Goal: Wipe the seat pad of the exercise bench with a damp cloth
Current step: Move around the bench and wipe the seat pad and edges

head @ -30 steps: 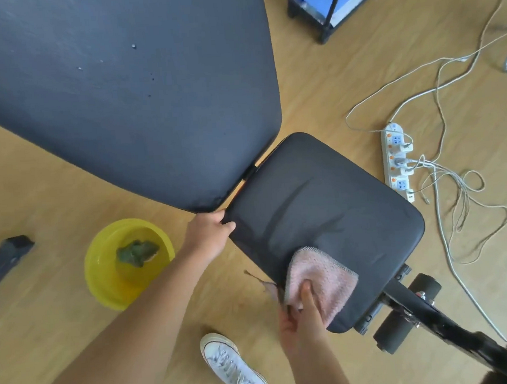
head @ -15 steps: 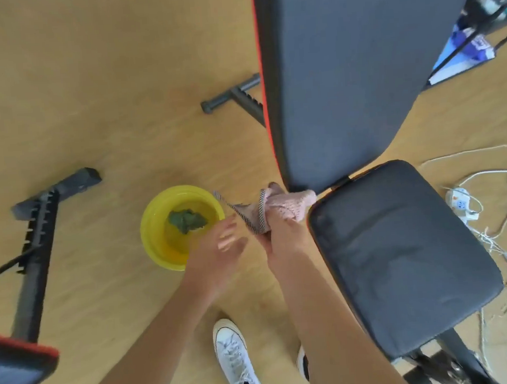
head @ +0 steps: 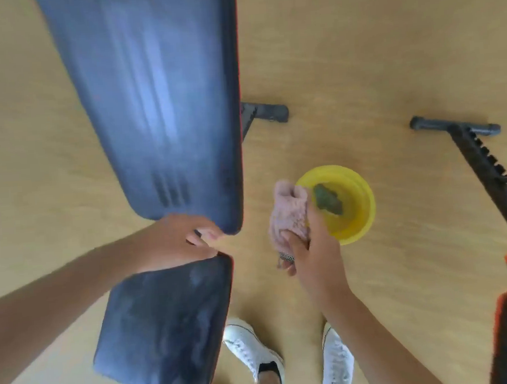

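Head view, seat pad: the dark seat pad lies in the lower left of the frame, its long axis running from the bottom edge up toward the centre, narrow end pointing at the gap below the back pad.
Head view, seat surface: dull, cloudy streaks show across the vinyl; they look to me like wet wipe marks, though motion blur makes that uncertain.
Head view, cloth: the pink cloth is off the pad, right of centre, bunched and hanging just beside the near rim of the yellow basin on the wooden floor.
Head view, right hand: the right hand has its fingers curled closed around the lower end of the cloth, which sticks up toward the basin.
Head view, left hand: the left hand rests at the gap between the two pads, fingers loosely bent against the back pad's lower corner; whether it truly grips anything I cannot tell.
Head view, basin contents: a green lump, perhaps a second rag or sponge, sits inside.
Head view, progress: I judge at least one pass done; the cloth seems bound for a rinse or being put away.
Head view, left to do: possibly another pass over the seat, if the streaks mean dirt remains.
Head view, footing: white sneakers stand between seat and basin.
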Available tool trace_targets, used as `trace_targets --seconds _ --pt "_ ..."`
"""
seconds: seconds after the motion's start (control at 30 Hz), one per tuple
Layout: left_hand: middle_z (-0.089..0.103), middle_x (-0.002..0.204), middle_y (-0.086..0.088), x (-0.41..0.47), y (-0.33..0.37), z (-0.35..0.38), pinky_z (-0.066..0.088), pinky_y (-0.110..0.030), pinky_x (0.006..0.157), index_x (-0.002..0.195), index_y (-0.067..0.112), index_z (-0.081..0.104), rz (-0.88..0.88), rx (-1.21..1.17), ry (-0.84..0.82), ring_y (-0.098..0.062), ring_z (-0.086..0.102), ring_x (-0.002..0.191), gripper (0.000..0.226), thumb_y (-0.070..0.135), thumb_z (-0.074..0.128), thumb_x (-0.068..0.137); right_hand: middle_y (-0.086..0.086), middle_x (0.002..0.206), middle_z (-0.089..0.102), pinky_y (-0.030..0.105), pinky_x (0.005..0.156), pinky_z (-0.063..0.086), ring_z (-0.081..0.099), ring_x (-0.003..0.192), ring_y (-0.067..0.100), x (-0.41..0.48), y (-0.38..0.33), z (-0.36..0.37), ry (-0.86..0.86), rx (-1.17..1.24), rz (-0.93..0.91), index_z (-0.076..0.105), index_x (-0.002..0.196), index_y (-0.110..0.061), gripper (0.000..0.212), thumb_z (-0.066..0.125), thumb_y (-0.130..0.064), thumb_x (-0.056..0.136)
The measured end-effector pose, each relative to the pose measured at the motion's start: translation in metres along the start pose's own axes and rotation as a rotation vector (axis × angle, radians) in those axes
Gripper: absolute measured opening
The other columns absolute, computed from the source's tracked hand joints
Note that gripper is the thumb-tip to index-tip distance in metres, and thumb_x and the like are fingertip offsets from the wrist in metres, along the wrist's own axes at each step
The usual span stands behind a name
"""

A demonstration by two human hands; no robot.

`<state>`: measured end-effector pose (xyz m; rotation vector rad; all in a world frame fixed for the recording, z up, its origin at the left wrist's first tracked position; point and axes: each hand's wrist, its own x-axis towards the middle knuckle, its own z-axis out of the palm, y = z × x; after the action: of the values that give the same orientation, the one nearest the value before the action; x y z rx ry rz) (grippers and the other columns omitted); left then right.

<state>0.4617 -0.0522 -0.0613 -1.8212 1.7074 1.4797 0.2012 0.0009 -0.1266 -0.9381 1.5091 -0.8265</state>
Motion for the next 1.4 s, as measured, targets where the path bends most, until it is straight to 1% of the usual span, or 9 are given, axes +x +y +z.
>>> trace_targets --seconds 0.23,0.33,0.5,0.7,0.9,1.0,1.13,1.3,1.4 --pt "0.077 0.106 0.019 -0.048 -0.175 -0.056 0.056 -0.021 0.075 0.106 0.046 0.071 -0.269 0.029 -0.156 -0.001 0.074 0.086 0.025 0.04 0.075 0.083 0.007 0.108 0.063 0.032 0.089 0.05 0.054 0.098 0.024 -0.031 0.043 0.134 -0.213 -0.639 -0.421 0.066 0.133 -0.013 0.049 0.057 -0.009 0.085" --pt "0.076 0.112 0.009 -0.072 -0.244 -0.063 0.058 -0.022 0.077 0.111 0.037 0.073 -0.36 -0.053 -0.185 -0.006 0.074 0.098 0.026 0.035 0.077 0.086 0.007 0.121 0.066 0.045 0.091 0.051 0.053 0.106 0.03 -0.034 0.065 0.174 -0.213 -0.912 -0.561 0.072 0.121 -0.015 0.031 0.069 -0.024 0.091" --pt "0.079 0.111 0.011 -0.108 -0.339 -0.046 0.06 -0.022 0.077 0.112 0.039 0.074 -0.432 -0.243 -0.176 -0.003 0.074 0.098 0.029 0.033 0.078 0.084 0.005 0.12 0.065 0.033 0.084 0.055 0.051 0.093 0.025 -0.044 0.093 0.202 -0.159 -0.901 -0.544 0.071 0.122 -0.012 0.047 0.074 0.011 0.081" --pt "0.063 0.135 0.022 -0.135 -0.406 0.021 0.053 -0.035 0.1 0.123 0.045 0.068 -0.453 -0.475 -0.093 -0.01 0.071 0.112 0.048 0.044 0.083 0.077 0.0 0.067 0.06 0.03 0.058 0.05 0.056 0.063 0.02 -0.086 0.103 0.196 -0.971 -1.06 -0.99 0.071 0.071 -0.014 0.019 0.076 0.004 0.075" --pt "0.064 0.133 0.024 -0.132 -0.412 0.097 0.047 -0.029 0.096 0.132 0.044 0.06 -0.406 -0.685 0.065 0.006 0.068 0.108 0.061 0.046 0.083 0.076 0.012 0.08 0.061 0.04 0.068 0.053 0.05 0.078 0.023 -0.007 0.077 0.196 -0.049 -0.986 -0.526 0.077 0.091 0.004 0.015 0.062 0.007 0.093" --pt "0.075 0.12 0.02 -0.125 -0.401 0.127 0.047 -0.033 0.1 0.127 0.038 0.065 -0.383 -0.82 0.13 0.002 0.07 0.107 0.057 0.037 0.087 0.074 -0.004 0.075 0.054 0.032 0.065 0.045 0.049 0.075 0.004 -0.093 0.115 0.219 -0.51 -0.995 -0.396 0.068 0.074 -0.012 0.023 0.062 -0.013 0.096" --pt "0.081 0.106 0.012 -0.12 -0.408 0.147 0.049 -0.036 0.099 0.116 0.038 0.071 -0.37 -0.858 0.198 -0.006 0.075 0.102 0.049 0.028 0.088 0.072 0.002 0.065 0.058 0.031 0.058 0.045 0.057 0.064 0.02 -0.102 0.115 0.213 -1.017 -1.137 -0.936 0.066 0.065 -0.011 0.025 0.065 -0.001 0.088" --pt "0.083 0.089 0.006 -0.115 -0.414 0.155 0.052 -0.039 0.097 0.107 0.043 0.073 -0.393 -0.884 0.27 -0.008 0.077 0.093 0.045 0.028 0.086 0.067 0.008 0.08 0.061 0.025 0.072 0.045 0.058 0.08 0.031 -0.032 0.086 0.221 -0.107 -0.994 -0.503 0.08 0.095 -0.004 0.014 0.068 0.003 0.092" --pt "0.083 0.091 0.007 -0.111 -0.415 0.157 0.057 -0.044 0.094 0.103 0.041 0.075 -0.394 -0.915 0.296 -0.013 0.078 0.093 0.043 0.03 0.088 0.063 0.0 0.07 0.055 0.03 0.064 0.047 0.052 0.071 0.019 -0.099 0.115 0.256 -0.228 -0.937 -0.493 0.073 0.072 -0.009 0.019 0.068 0.001 0.088"
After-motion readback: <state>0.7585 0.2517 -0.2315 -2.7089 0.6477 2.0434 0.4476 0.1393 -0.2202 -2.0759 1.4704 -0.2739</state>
